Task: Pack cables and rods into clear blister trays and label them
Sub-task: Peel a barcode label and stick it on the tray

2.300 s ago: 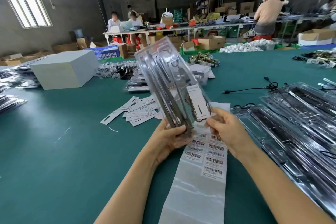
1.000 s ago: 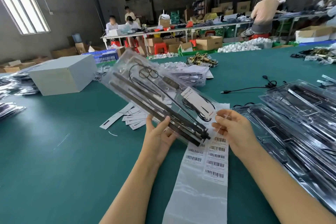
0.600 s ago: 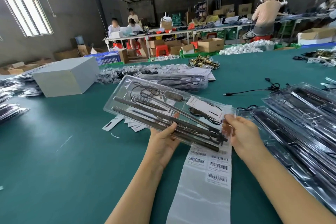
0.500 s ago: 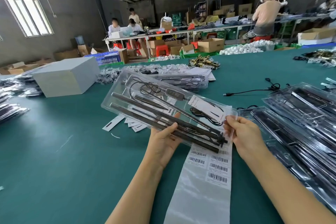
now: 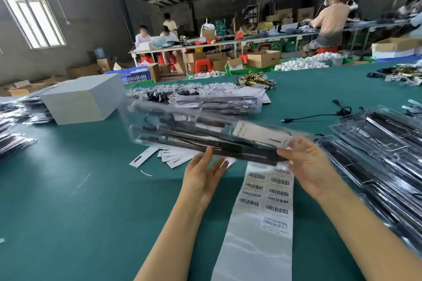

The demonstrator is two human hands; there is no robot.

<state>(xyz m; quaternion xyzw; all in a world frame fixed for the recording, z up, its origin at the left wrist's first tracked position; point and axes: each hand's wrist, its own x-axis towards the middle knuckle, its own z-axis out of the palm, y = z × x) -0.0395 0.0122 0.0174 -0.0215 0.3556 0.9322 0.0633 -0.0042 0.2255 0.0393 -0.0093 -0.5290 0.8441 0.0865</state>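
Note:
A clear blister tray (image 5: 205,130) with dark rods, a coiled black cable and a white tag inside hovers almost flat above the green table, blurred by motion. My right hand (image 5: 310,166) pinches its right end, thumb on the near edge. Below the tray's near edge, my left hand (image 5: 203,180) has straight fingers that touch the underside. A strip of barcode labels (image 5: 265,191) lies on the table between my forearms.
Filled blister trays (image 5: 376,143) are stacked at the right. Loose white tags (image 5: 173,156) lie under the held tray. A grey box (image 5: 84,100) stands at the left, more packed trays (image 5: 217,100) lie behind, and a black cable (image 5: 319,116) lies further right. People work at far tables.
The tray has swung from tilted upright down to nearly flat and shifted left. My left hand has let go of its grip and now touches from below with straight fingers.

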